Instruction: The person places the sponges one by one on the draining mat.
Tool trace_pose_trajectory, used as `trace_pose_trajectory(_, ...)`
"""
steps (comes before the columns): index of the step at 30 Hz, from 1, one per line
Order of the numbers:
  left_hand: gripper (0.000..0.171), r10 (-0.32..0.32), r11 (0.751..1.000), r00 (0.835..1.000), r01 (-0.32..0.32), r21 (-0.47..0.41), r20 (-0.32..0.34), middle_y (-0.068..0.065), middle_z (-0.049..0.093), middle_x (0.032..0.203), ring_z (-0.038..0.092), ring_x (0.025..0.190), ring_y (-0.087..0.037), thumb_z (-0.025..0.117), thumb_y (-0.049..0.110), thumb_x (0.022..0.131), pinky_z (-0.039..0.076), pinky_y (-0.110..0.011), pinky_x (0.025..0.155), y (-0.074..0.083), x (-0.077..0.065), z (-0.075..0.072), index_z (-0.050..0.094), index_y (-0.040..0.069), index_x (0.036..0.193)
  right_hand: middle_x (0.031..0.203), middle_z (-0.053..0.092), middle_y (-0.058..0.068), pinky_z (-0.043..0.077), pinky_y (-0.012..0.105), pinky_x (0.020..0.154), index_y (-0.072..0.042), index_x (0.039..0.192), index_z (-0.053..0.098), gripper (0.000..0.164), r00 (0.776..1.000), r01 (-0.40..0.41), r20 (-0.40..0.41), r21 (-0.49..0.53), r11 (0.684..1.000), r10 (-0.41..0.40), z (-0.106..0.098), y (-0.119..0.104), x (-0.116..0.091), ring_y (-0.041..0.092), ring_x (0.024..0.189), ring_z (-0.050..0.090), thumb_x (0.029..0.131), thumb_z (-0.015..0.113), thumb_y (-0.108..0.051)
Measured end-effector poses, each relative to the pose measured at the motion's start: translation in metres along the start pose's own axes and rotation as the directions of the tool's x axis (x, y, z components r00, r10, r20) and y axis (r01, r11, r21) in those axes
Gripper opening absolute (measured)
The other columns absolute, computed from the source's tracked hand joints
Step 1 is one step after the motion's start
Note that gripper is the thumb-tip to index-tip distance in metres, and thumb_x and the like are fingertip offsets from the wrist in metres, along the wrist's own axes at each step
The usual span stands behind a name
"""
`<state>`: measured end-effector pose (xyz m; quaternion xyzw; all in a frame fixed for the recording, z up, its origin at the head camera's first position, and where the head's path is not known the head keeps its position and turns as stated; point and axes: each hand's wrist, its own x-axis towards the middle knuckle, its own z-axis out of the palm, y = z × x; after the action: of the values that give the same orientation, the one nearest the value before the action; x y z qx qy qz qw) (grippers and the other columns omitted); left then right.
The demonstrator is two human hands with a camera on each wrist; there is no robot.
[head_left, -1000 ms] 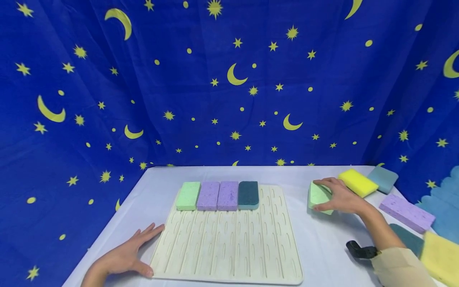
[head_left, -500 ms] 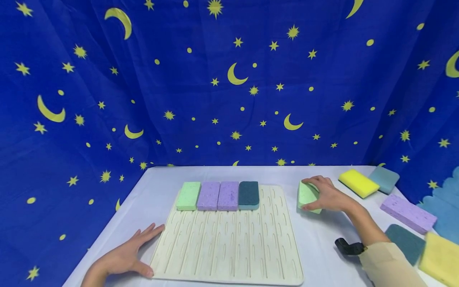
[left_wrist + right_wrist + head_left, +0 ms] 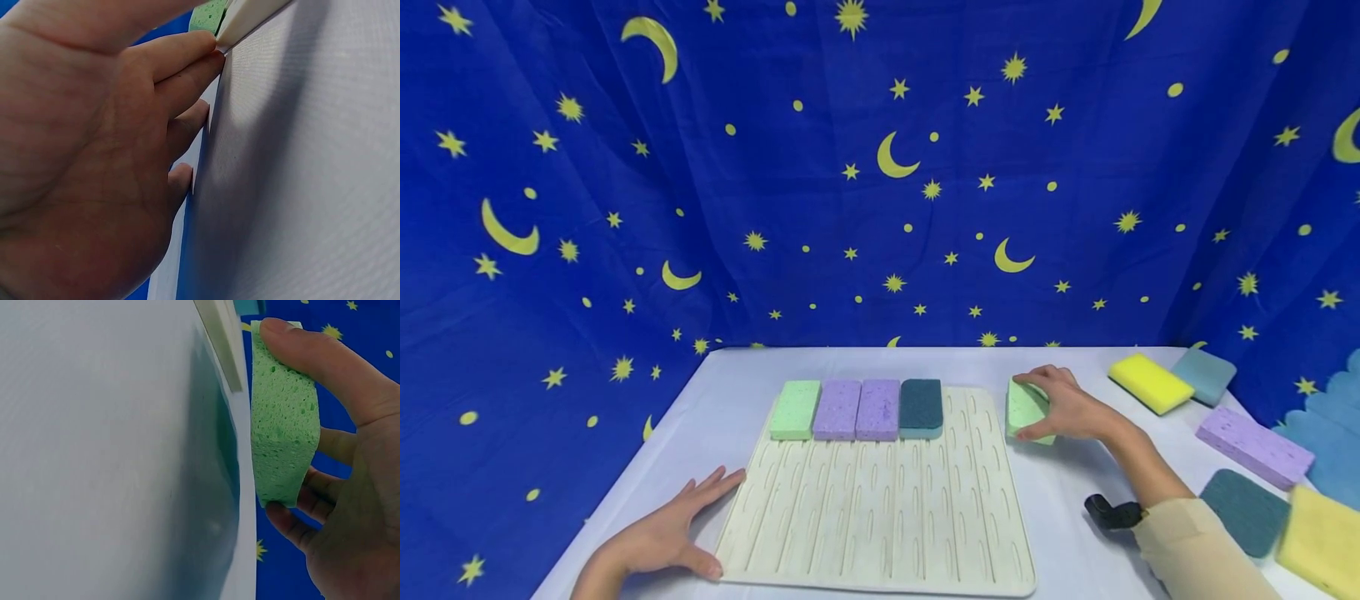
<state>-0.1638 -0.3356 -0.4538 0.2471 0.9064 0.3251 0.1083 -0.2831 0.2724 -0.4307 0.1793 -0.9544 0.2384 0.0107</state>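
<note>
I want this green sponge (image 3: 1026, 406) level, right hand (image 3: 1070, 406) pinching it by the right edge of the mat (image 3: 880, 508), left hand (image 3: 658, 531) spread opposite.

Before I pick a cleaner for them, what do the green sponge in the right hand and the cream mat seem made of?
The sponge: probably cellulose, matte, judging by its open pores.
The mat: perhaps silicone or rubber, with a dull finish; the moulded-looking grooves suggest it, but plastic isn't ruled out.

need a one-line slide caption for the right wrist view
Right hand gripping a green sponge near a cream mat, blue star-printed cloth behind.
</note>
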Motion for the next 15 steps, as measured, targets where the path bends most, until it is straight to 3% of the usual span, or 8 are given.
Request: trace_pose_trajectory(15,0.111,0.021,1.0,1.0,-0.021,0.0,-0.01,-0.035,0.018,0.15,0.003,0.128,-0.067,0.088,0.039,0.063,0.007,-0.08,0.092,-0.003,0.0,0.001,0.027,0.014,0.153,0.135,0.041,0.014,0.035,0.062,0.096,-0.013,0.142,0.048,0.104,0.999,0.013,0.034,0.024,1.0,-0.014,0.008,-0.018,0.015,0.032,0.123,0.031,0.056,0.086,-0.058)
